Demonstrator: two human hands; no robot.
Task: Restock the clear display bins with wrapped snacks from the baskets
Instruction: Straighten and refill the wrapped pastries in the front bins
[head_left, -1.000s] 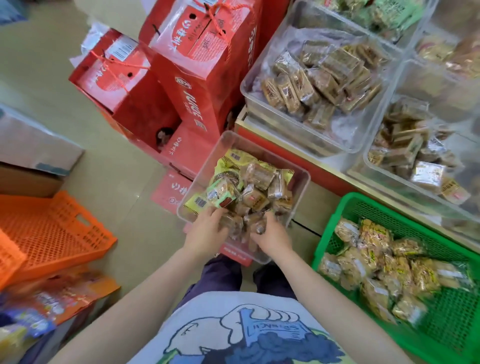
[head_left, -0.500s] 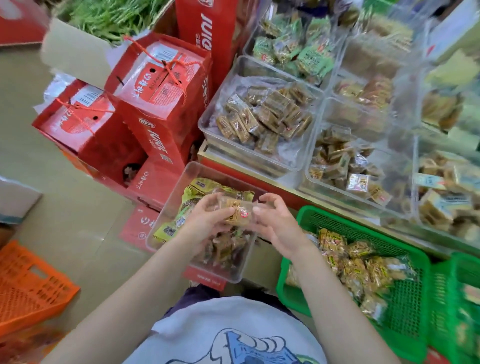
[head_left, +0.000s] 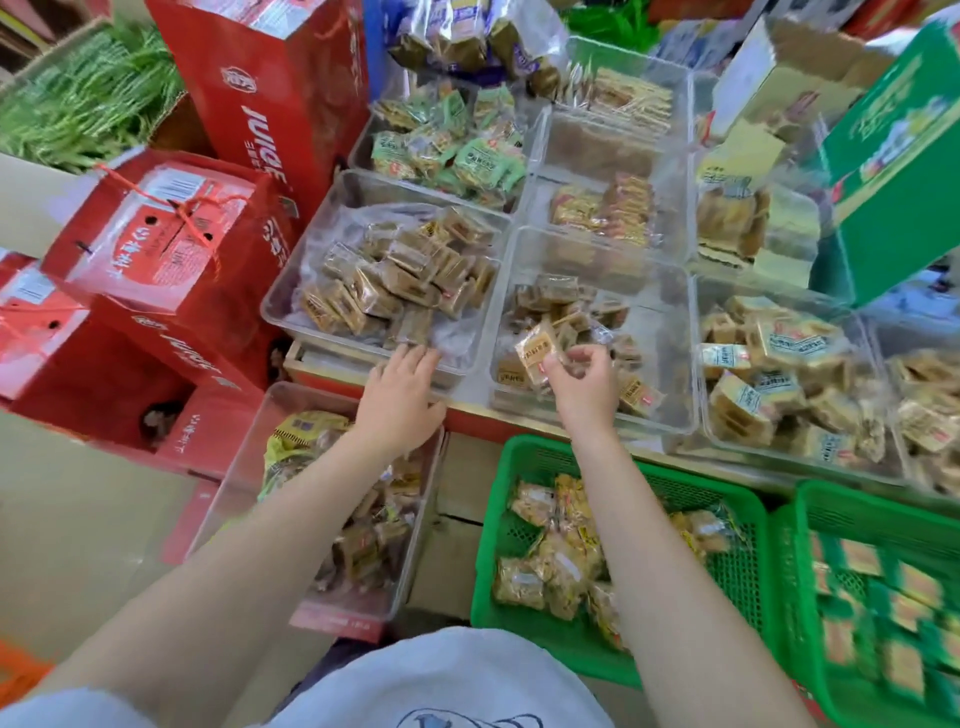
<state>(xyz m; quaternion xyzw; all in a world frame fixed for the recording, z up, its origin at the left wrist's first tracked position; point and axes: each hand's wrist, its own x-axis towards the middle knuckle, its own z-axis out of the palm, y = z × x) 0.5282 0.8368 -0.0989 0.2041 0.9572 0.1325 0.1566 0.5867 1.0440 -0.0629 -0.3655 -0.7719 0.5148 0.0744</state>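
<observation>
My right hand pinches a wrapped brown snack over the front of a clear display bin holding a few similar packs. My left hand reaches forward with fingers extended, its tips at the near rim of the neighbouring clear bin full of brown wrapped snacks; it holds nothing. Below my left arm lies a clear tray of mixed wrapped snacks. A green basket of yellow-wrapped snacks stands under my right arm.
Red juice cartons are stacked at the left. More clear bins with green and tan packs fill the back and right of the shelf. A second green basket sits at the right, a green box above it.
Both hands rose from the clear tray. The right hand carried one wrapped snack up over the display bin, and the left hand let go and reached to the left bin's rim.
</observation>
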